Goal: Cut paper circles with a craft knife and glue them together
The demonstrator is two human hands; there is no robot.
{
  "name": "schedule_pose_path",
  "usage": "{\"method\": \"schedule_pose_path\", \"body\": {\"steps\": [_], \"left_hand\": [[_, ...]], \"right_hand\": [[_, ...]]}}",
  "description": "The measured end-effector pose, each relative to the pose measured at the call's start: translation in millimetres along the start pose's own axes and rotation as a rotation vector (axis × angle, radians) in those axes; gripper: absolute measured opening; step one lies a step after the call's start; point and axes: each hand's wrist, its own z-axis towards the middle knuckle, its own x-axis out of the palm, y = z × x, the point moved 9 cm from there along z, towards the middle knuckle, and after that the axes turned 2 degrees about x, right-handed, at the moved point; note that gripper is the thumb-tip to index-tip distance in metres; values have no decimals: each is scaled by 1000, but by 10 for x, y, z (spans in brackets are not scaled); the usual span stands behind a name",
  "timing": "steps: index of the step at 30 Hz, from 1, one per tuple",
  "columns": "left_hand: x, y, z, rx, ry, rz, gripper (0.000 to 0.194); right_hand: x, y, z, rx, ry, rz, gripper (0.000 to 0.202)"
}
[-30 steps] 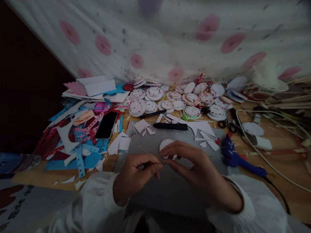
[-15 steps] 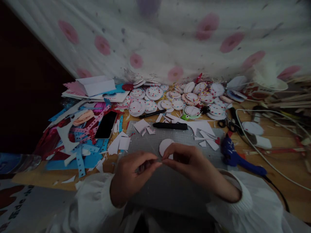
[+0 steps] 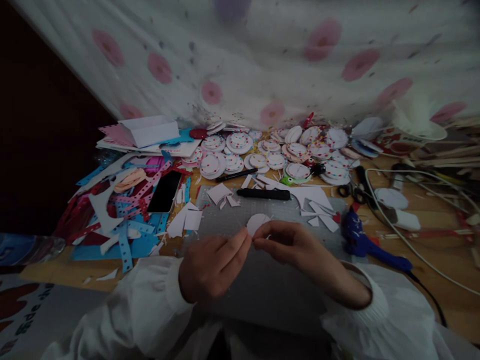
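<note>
My left hand (image 3: 217, 262) is closed, its fingers drawn together over the grey cutting mat (image 3: 262, 295). My right hand (image 3: 296, 247) is pinched, thumb against forefinger, with its fingertips close beside those of the left. Whatever sits between the fingertips is too small and dark to make out. Just behind the fingertips a white paper disc (image 3: 257, 223) lies on the mat, partly covered by my right hand. A black pen-like tool (image 3: 263, 194) lies farther back, among white paper scraps (image 3: 219, 194).
Many decorated white discs (image 3: 239, 143) fill the back. A phone (image 3: 165, 192) and coloured strips (image 3: 123, 245) lie left, near a plastic bottle (image 3: 30, 248). At right are a blue glue gun (image 3: 356, 232), black-handled scissors (image 3: 350, 193) and a white cable (image 3: 393, 225).
My left hand has rolled over, its back now turned more upward and its fingers pressed together. My right hand has barely shifted.
</note>
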Motion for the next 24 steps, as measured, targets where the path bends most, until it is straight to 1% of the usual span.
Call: {"method": "schedule_pose_path", "body": {"steps": [4, 7, 8, 10, 12, 14, 15, 16, 17, 18, 19, 20, 21, 22, 23, 24], "left_hand": [[-31, 16, 31, -8, -29, -10, 28], [-50, 25, 90, -20, -23, -15, 22], [-54, 43, 107, -45, -21, -34, 21], [-48, 116, 128, -137, -8, -122, 21], [7, 217, 127, -260, 43, -300, 21], [143, 327, 94, -416, 163, -550, 17], [243, 381, 55, -519, 248, -693, 14], [366, 408, -2, -626, 357, -857, 10], [491, 396, -72, -729, 483, -1032, 8], [602, 337, -144, -811, 624, -1214, 9], [678, 246, -207, -862, 768, -1386, 11], [716, 150, -257, -882, 900, -1527, 12], [730, 83, -294, -882, 999, -1612, 13], [738, 67, -324, -875, 1051, -1619, 12], [748, 102, -344, -860, 1055, -1543, 12], [747, 173, -346, -825, 1021, -1400, 11]], "right_hand": [[-6, -5, -1, -41, -32, 22, 19], [-13, -5, -17, -68, -86, -31, 17], [-14, 3, -28, -78, -105, -69, 16], [-14, 53, -65, -133, -146, -157, 13], [-11, 138, -126, -242, -185, -239, 8], [5, 225, -209, -377, -206, -315, 8], [23, 269, -258, -454, -202, -359, 10], [53, 322, -315, -545, -191, -419, 14], [97, 380, -380, -650, -171, -502, 17], [152, 442, -458, -770, -149, -597, 20], [213, 493, -536, -888, -121, -698, 22], [267, 528, -606, -994, -92, -788, 23], [308, 545, -649, -1066, -57, -859, 23], [331, 548, -658, -1094, -12, -901, 24], [337, 535, -629, -1068, 48, -913, 25], [330, 507, -569, -995, 116, -898, 26]]}}
